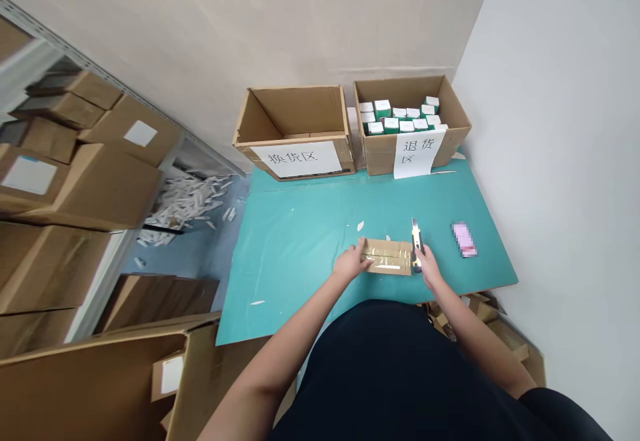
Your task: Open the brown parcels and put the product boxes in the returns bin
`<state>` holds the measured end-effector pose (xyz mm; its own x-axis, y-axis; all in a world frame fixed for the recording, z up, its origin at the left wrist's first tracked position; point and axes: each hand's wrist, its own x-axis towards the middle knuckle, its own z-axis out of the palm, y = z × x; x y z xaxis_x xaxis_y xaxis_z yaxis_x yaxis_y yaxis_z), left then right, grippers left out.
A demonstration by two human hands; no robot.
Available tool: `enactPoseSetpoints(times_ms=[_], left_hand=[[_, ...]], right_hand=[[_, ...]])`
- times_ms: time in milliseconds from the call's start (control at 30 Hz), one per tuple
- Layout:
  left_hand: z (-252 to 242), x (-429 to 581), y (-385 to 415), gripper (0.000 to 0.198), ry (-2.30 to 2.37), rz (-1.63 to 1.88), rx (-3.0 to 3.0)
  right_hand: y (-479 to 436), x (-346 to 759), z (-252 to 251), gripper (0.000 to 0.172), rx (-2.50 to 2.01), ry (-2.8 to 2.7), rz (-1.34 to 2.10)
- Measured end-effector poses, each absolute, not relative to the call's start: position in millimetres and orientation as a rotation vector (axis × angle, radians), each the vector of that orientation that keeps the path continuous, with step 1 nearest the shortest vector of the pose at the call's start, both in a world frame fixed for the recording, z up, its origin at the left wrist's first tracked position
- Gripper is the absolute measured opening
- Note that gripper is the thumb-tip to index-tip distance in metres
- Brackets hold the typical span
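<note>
A small flat cardboard box [387, 256], sealed with shiny tape, lies at the near side of the green table [290, 228]. My left hand [351, 260] grips its left end, thumb on top. In my right hand [427, 266] is a utility knife [417, 244] with a yellow and black handle, pointing away from me. The knife is right beside the box's right end; whether it touches the cardboard I cannot tell.
At the table's back stand an open carton [295, 111] with a paper sign and another carton [367, 154] holding several green-and-white boxes. A pink blurred item [465, 239] lies right. Shelved cartons [100, 181] and a big open carton [200, 374] stand left; a wall [565, 128] rises right.
</note>
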<state>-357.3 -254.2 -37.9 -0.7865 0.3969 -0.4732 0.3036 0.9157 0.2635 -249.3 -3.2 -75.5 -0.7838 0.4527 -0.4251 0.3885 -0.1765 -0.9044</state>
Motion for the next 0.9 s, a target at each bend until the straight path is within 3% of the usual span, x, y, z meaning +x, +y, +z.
enactPoseSetpoints(times_ms=[300, 467, 633, 900], left_hand=[[-33, -347, -248, 0.069, 2.746, 0.114, 0.506], [-38, -362, -234, 0.061, 2.646, 0.178, 0.883], [-45, -371, -229, 0.051, 2.581, 0.187, 0.901], [-46, -374, -229, 0.07, 2.487, 0.186, 0.902]], right_hand=[[19, -294, -77, 0.052, -0.877, -2.111, 2.272], [25, -266, -72, 0.053, -0.967, -2.103, 2.249], [35, -227, -68, 0.053, -1.071, -2.247, 2.159], [47, -200, -59, 0.05, -1.086, -2.465, 2.092]])
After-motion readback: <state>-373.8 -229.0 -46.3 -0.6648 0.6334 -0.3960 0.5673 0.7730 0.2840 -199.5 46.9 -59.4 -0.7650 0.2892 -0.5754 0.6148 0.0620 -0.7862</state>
